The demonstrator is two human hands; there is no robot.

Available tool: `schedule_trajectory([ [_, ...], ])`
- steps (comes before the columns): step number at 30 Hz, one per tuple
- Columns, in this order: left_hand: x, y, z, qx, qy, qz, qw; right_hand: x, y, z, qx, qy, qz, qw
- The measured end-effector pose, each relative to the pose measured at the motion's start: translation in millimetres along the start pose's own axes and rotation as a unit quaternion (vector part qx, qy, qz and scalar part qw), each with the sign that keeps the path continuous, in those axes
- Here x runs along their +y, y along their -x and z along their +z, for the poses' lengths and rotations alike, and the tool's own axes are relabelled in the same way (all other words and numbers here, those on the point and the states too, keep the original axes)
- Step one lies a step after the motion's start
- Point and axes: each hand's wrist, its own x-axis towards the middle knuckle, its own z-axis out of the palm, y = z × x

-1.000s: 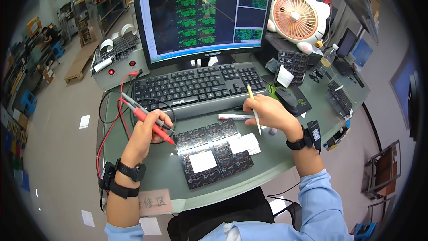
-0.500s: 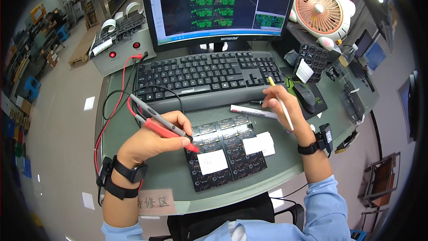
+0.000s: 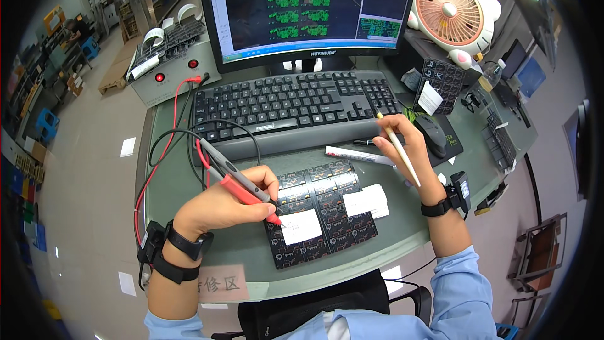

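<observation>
L grip (image 3: 217, 209) closed round red probe (image 3: 238, 190) + grey probe (image 3: 229, 167), at L edge of PCB panel (image 3: 349, 233); red tip by panel's white note (image 3: 302, 230), contact unclear. R grip (image 3: 415, 151) pinches pale stick (image 3: 396, 145), R of panel's far end. Panel flat on bench (image 3: 402, 233), betw. both grips, nearer L. Keyboard (image 3: 270, 104) beyond panel.

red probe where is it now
Left of centre in the head view: the red probe is in the left hand, beside the grey probe.
</observation>
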Motion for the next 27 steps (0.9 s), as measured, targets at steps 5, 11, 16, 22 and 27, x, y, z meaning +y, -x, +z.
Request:
schedule_trajectory([
  [5,-4,-1,2,0.001,-0.026,0.017,1.0,14,-4,0,0.069,0.009,-0.056,0.996],
  [11,2,3,5,0.026,0.024,-0.061,0.998,44,-55,-28,0.016,-0.096,0.018,0.995],
  [16,5,1,6,0.025,0.003,-0.055,0.998,65,-82,-27,-0.05,0.156,-0.124,0.979],
  [22,1,2,3,0.025,-0.004,-0.043,0.999,64,-78,-19,-0.047,0.2,-0.154,0.967],
  [27,3,0,4,0.025,0.011,-0.041,0.999,69,-80,-21,-0.045,0.22,-0.098,0.97],
])
